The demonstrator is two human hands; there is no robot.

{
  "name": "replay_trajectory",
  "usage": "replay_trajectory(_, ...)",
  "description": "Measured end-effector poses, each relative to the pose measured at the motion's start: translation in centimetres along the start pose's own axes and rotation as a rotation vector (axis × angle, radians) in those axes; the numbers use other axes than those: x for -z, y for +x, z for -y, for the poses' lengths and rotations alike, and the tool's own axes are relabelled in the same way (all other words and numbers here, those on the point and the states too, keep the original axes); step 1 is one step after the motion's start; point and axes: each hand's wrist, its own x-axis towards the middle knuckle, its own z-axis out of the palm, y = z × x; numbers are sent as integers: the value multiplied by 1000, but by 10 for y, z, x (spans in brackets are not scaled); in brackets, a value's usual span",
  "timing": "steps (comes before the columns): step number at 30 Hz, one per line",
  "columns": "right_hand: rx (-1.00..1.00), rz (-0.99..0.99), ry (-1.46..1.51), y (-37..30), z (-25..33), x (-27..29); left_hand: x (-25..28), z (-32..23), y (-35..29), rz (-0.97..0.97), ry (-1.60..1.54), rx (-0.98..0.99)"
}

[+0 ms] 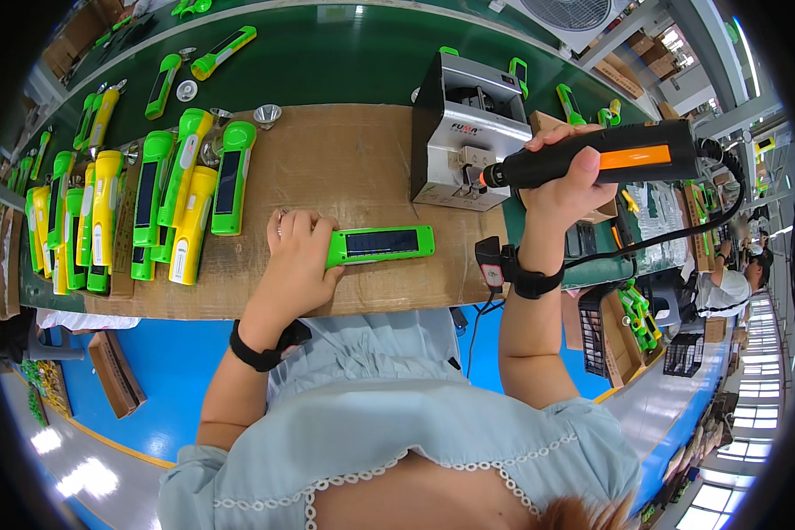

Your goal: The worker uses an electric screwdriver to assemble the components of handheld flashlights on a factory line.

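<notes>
My left hand point(301, 253) is closed around the head end of a green solar flashlight point(382, 245), which lies sideways on the cardboard sheet point(327, 150) with its dark panel facing up. In my right hand point(567, 187) is a black electric screwdriver with an orange stripe point(605, 159), held level. Its tip points left, at the front of a silver and black screw feeder point(470, 132); whether it touches a screw there is too small to tell. A black cable runs from the tool's rear end down across my right forearm.
On the left, several green and yellow flashlights point(185, 234) lie stacked on the bench. A silver reflector cup point(267, 116) sits near them, with more flashlights point(224, 53) behind. A crate point(596, 331) and cartons stand right of the bench. Another person point(729, 287) is far right.
</notes>
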Motion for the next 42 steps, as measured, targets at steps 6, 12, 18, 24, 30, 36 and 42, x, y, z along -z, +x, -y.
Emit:
replay_trajectory(6, -129, 89, -116, 3, -14, 3, 0, 2, 1, 5, 6, -5)
replay_trajectory(12, -375, 196, -10, -20, 1, -30, -1, 5, -4, -27, -38, -15)
replay_trajectory(18, -391, 220, 414, -60, 11, -77, -6, 6, -6, -93, -28, -42)
replay_trajectory(24, -386, 267, 461, -77, -4, -100, -8, 5, -11, -101, -42, -19)
replay_trajectory(30, -447, 316, 356, -81, -8, -103, -11, 8, -9, -109, -60, -36)
replay_trajectory(36, -473, 342, 391, -86, -22, -111, -11, 17, 0, -136, -46, -57)
replay_trajectory(42, -577, 349, 483, -99, -10, -111, -15, 17, -8, -118, -25, -73)
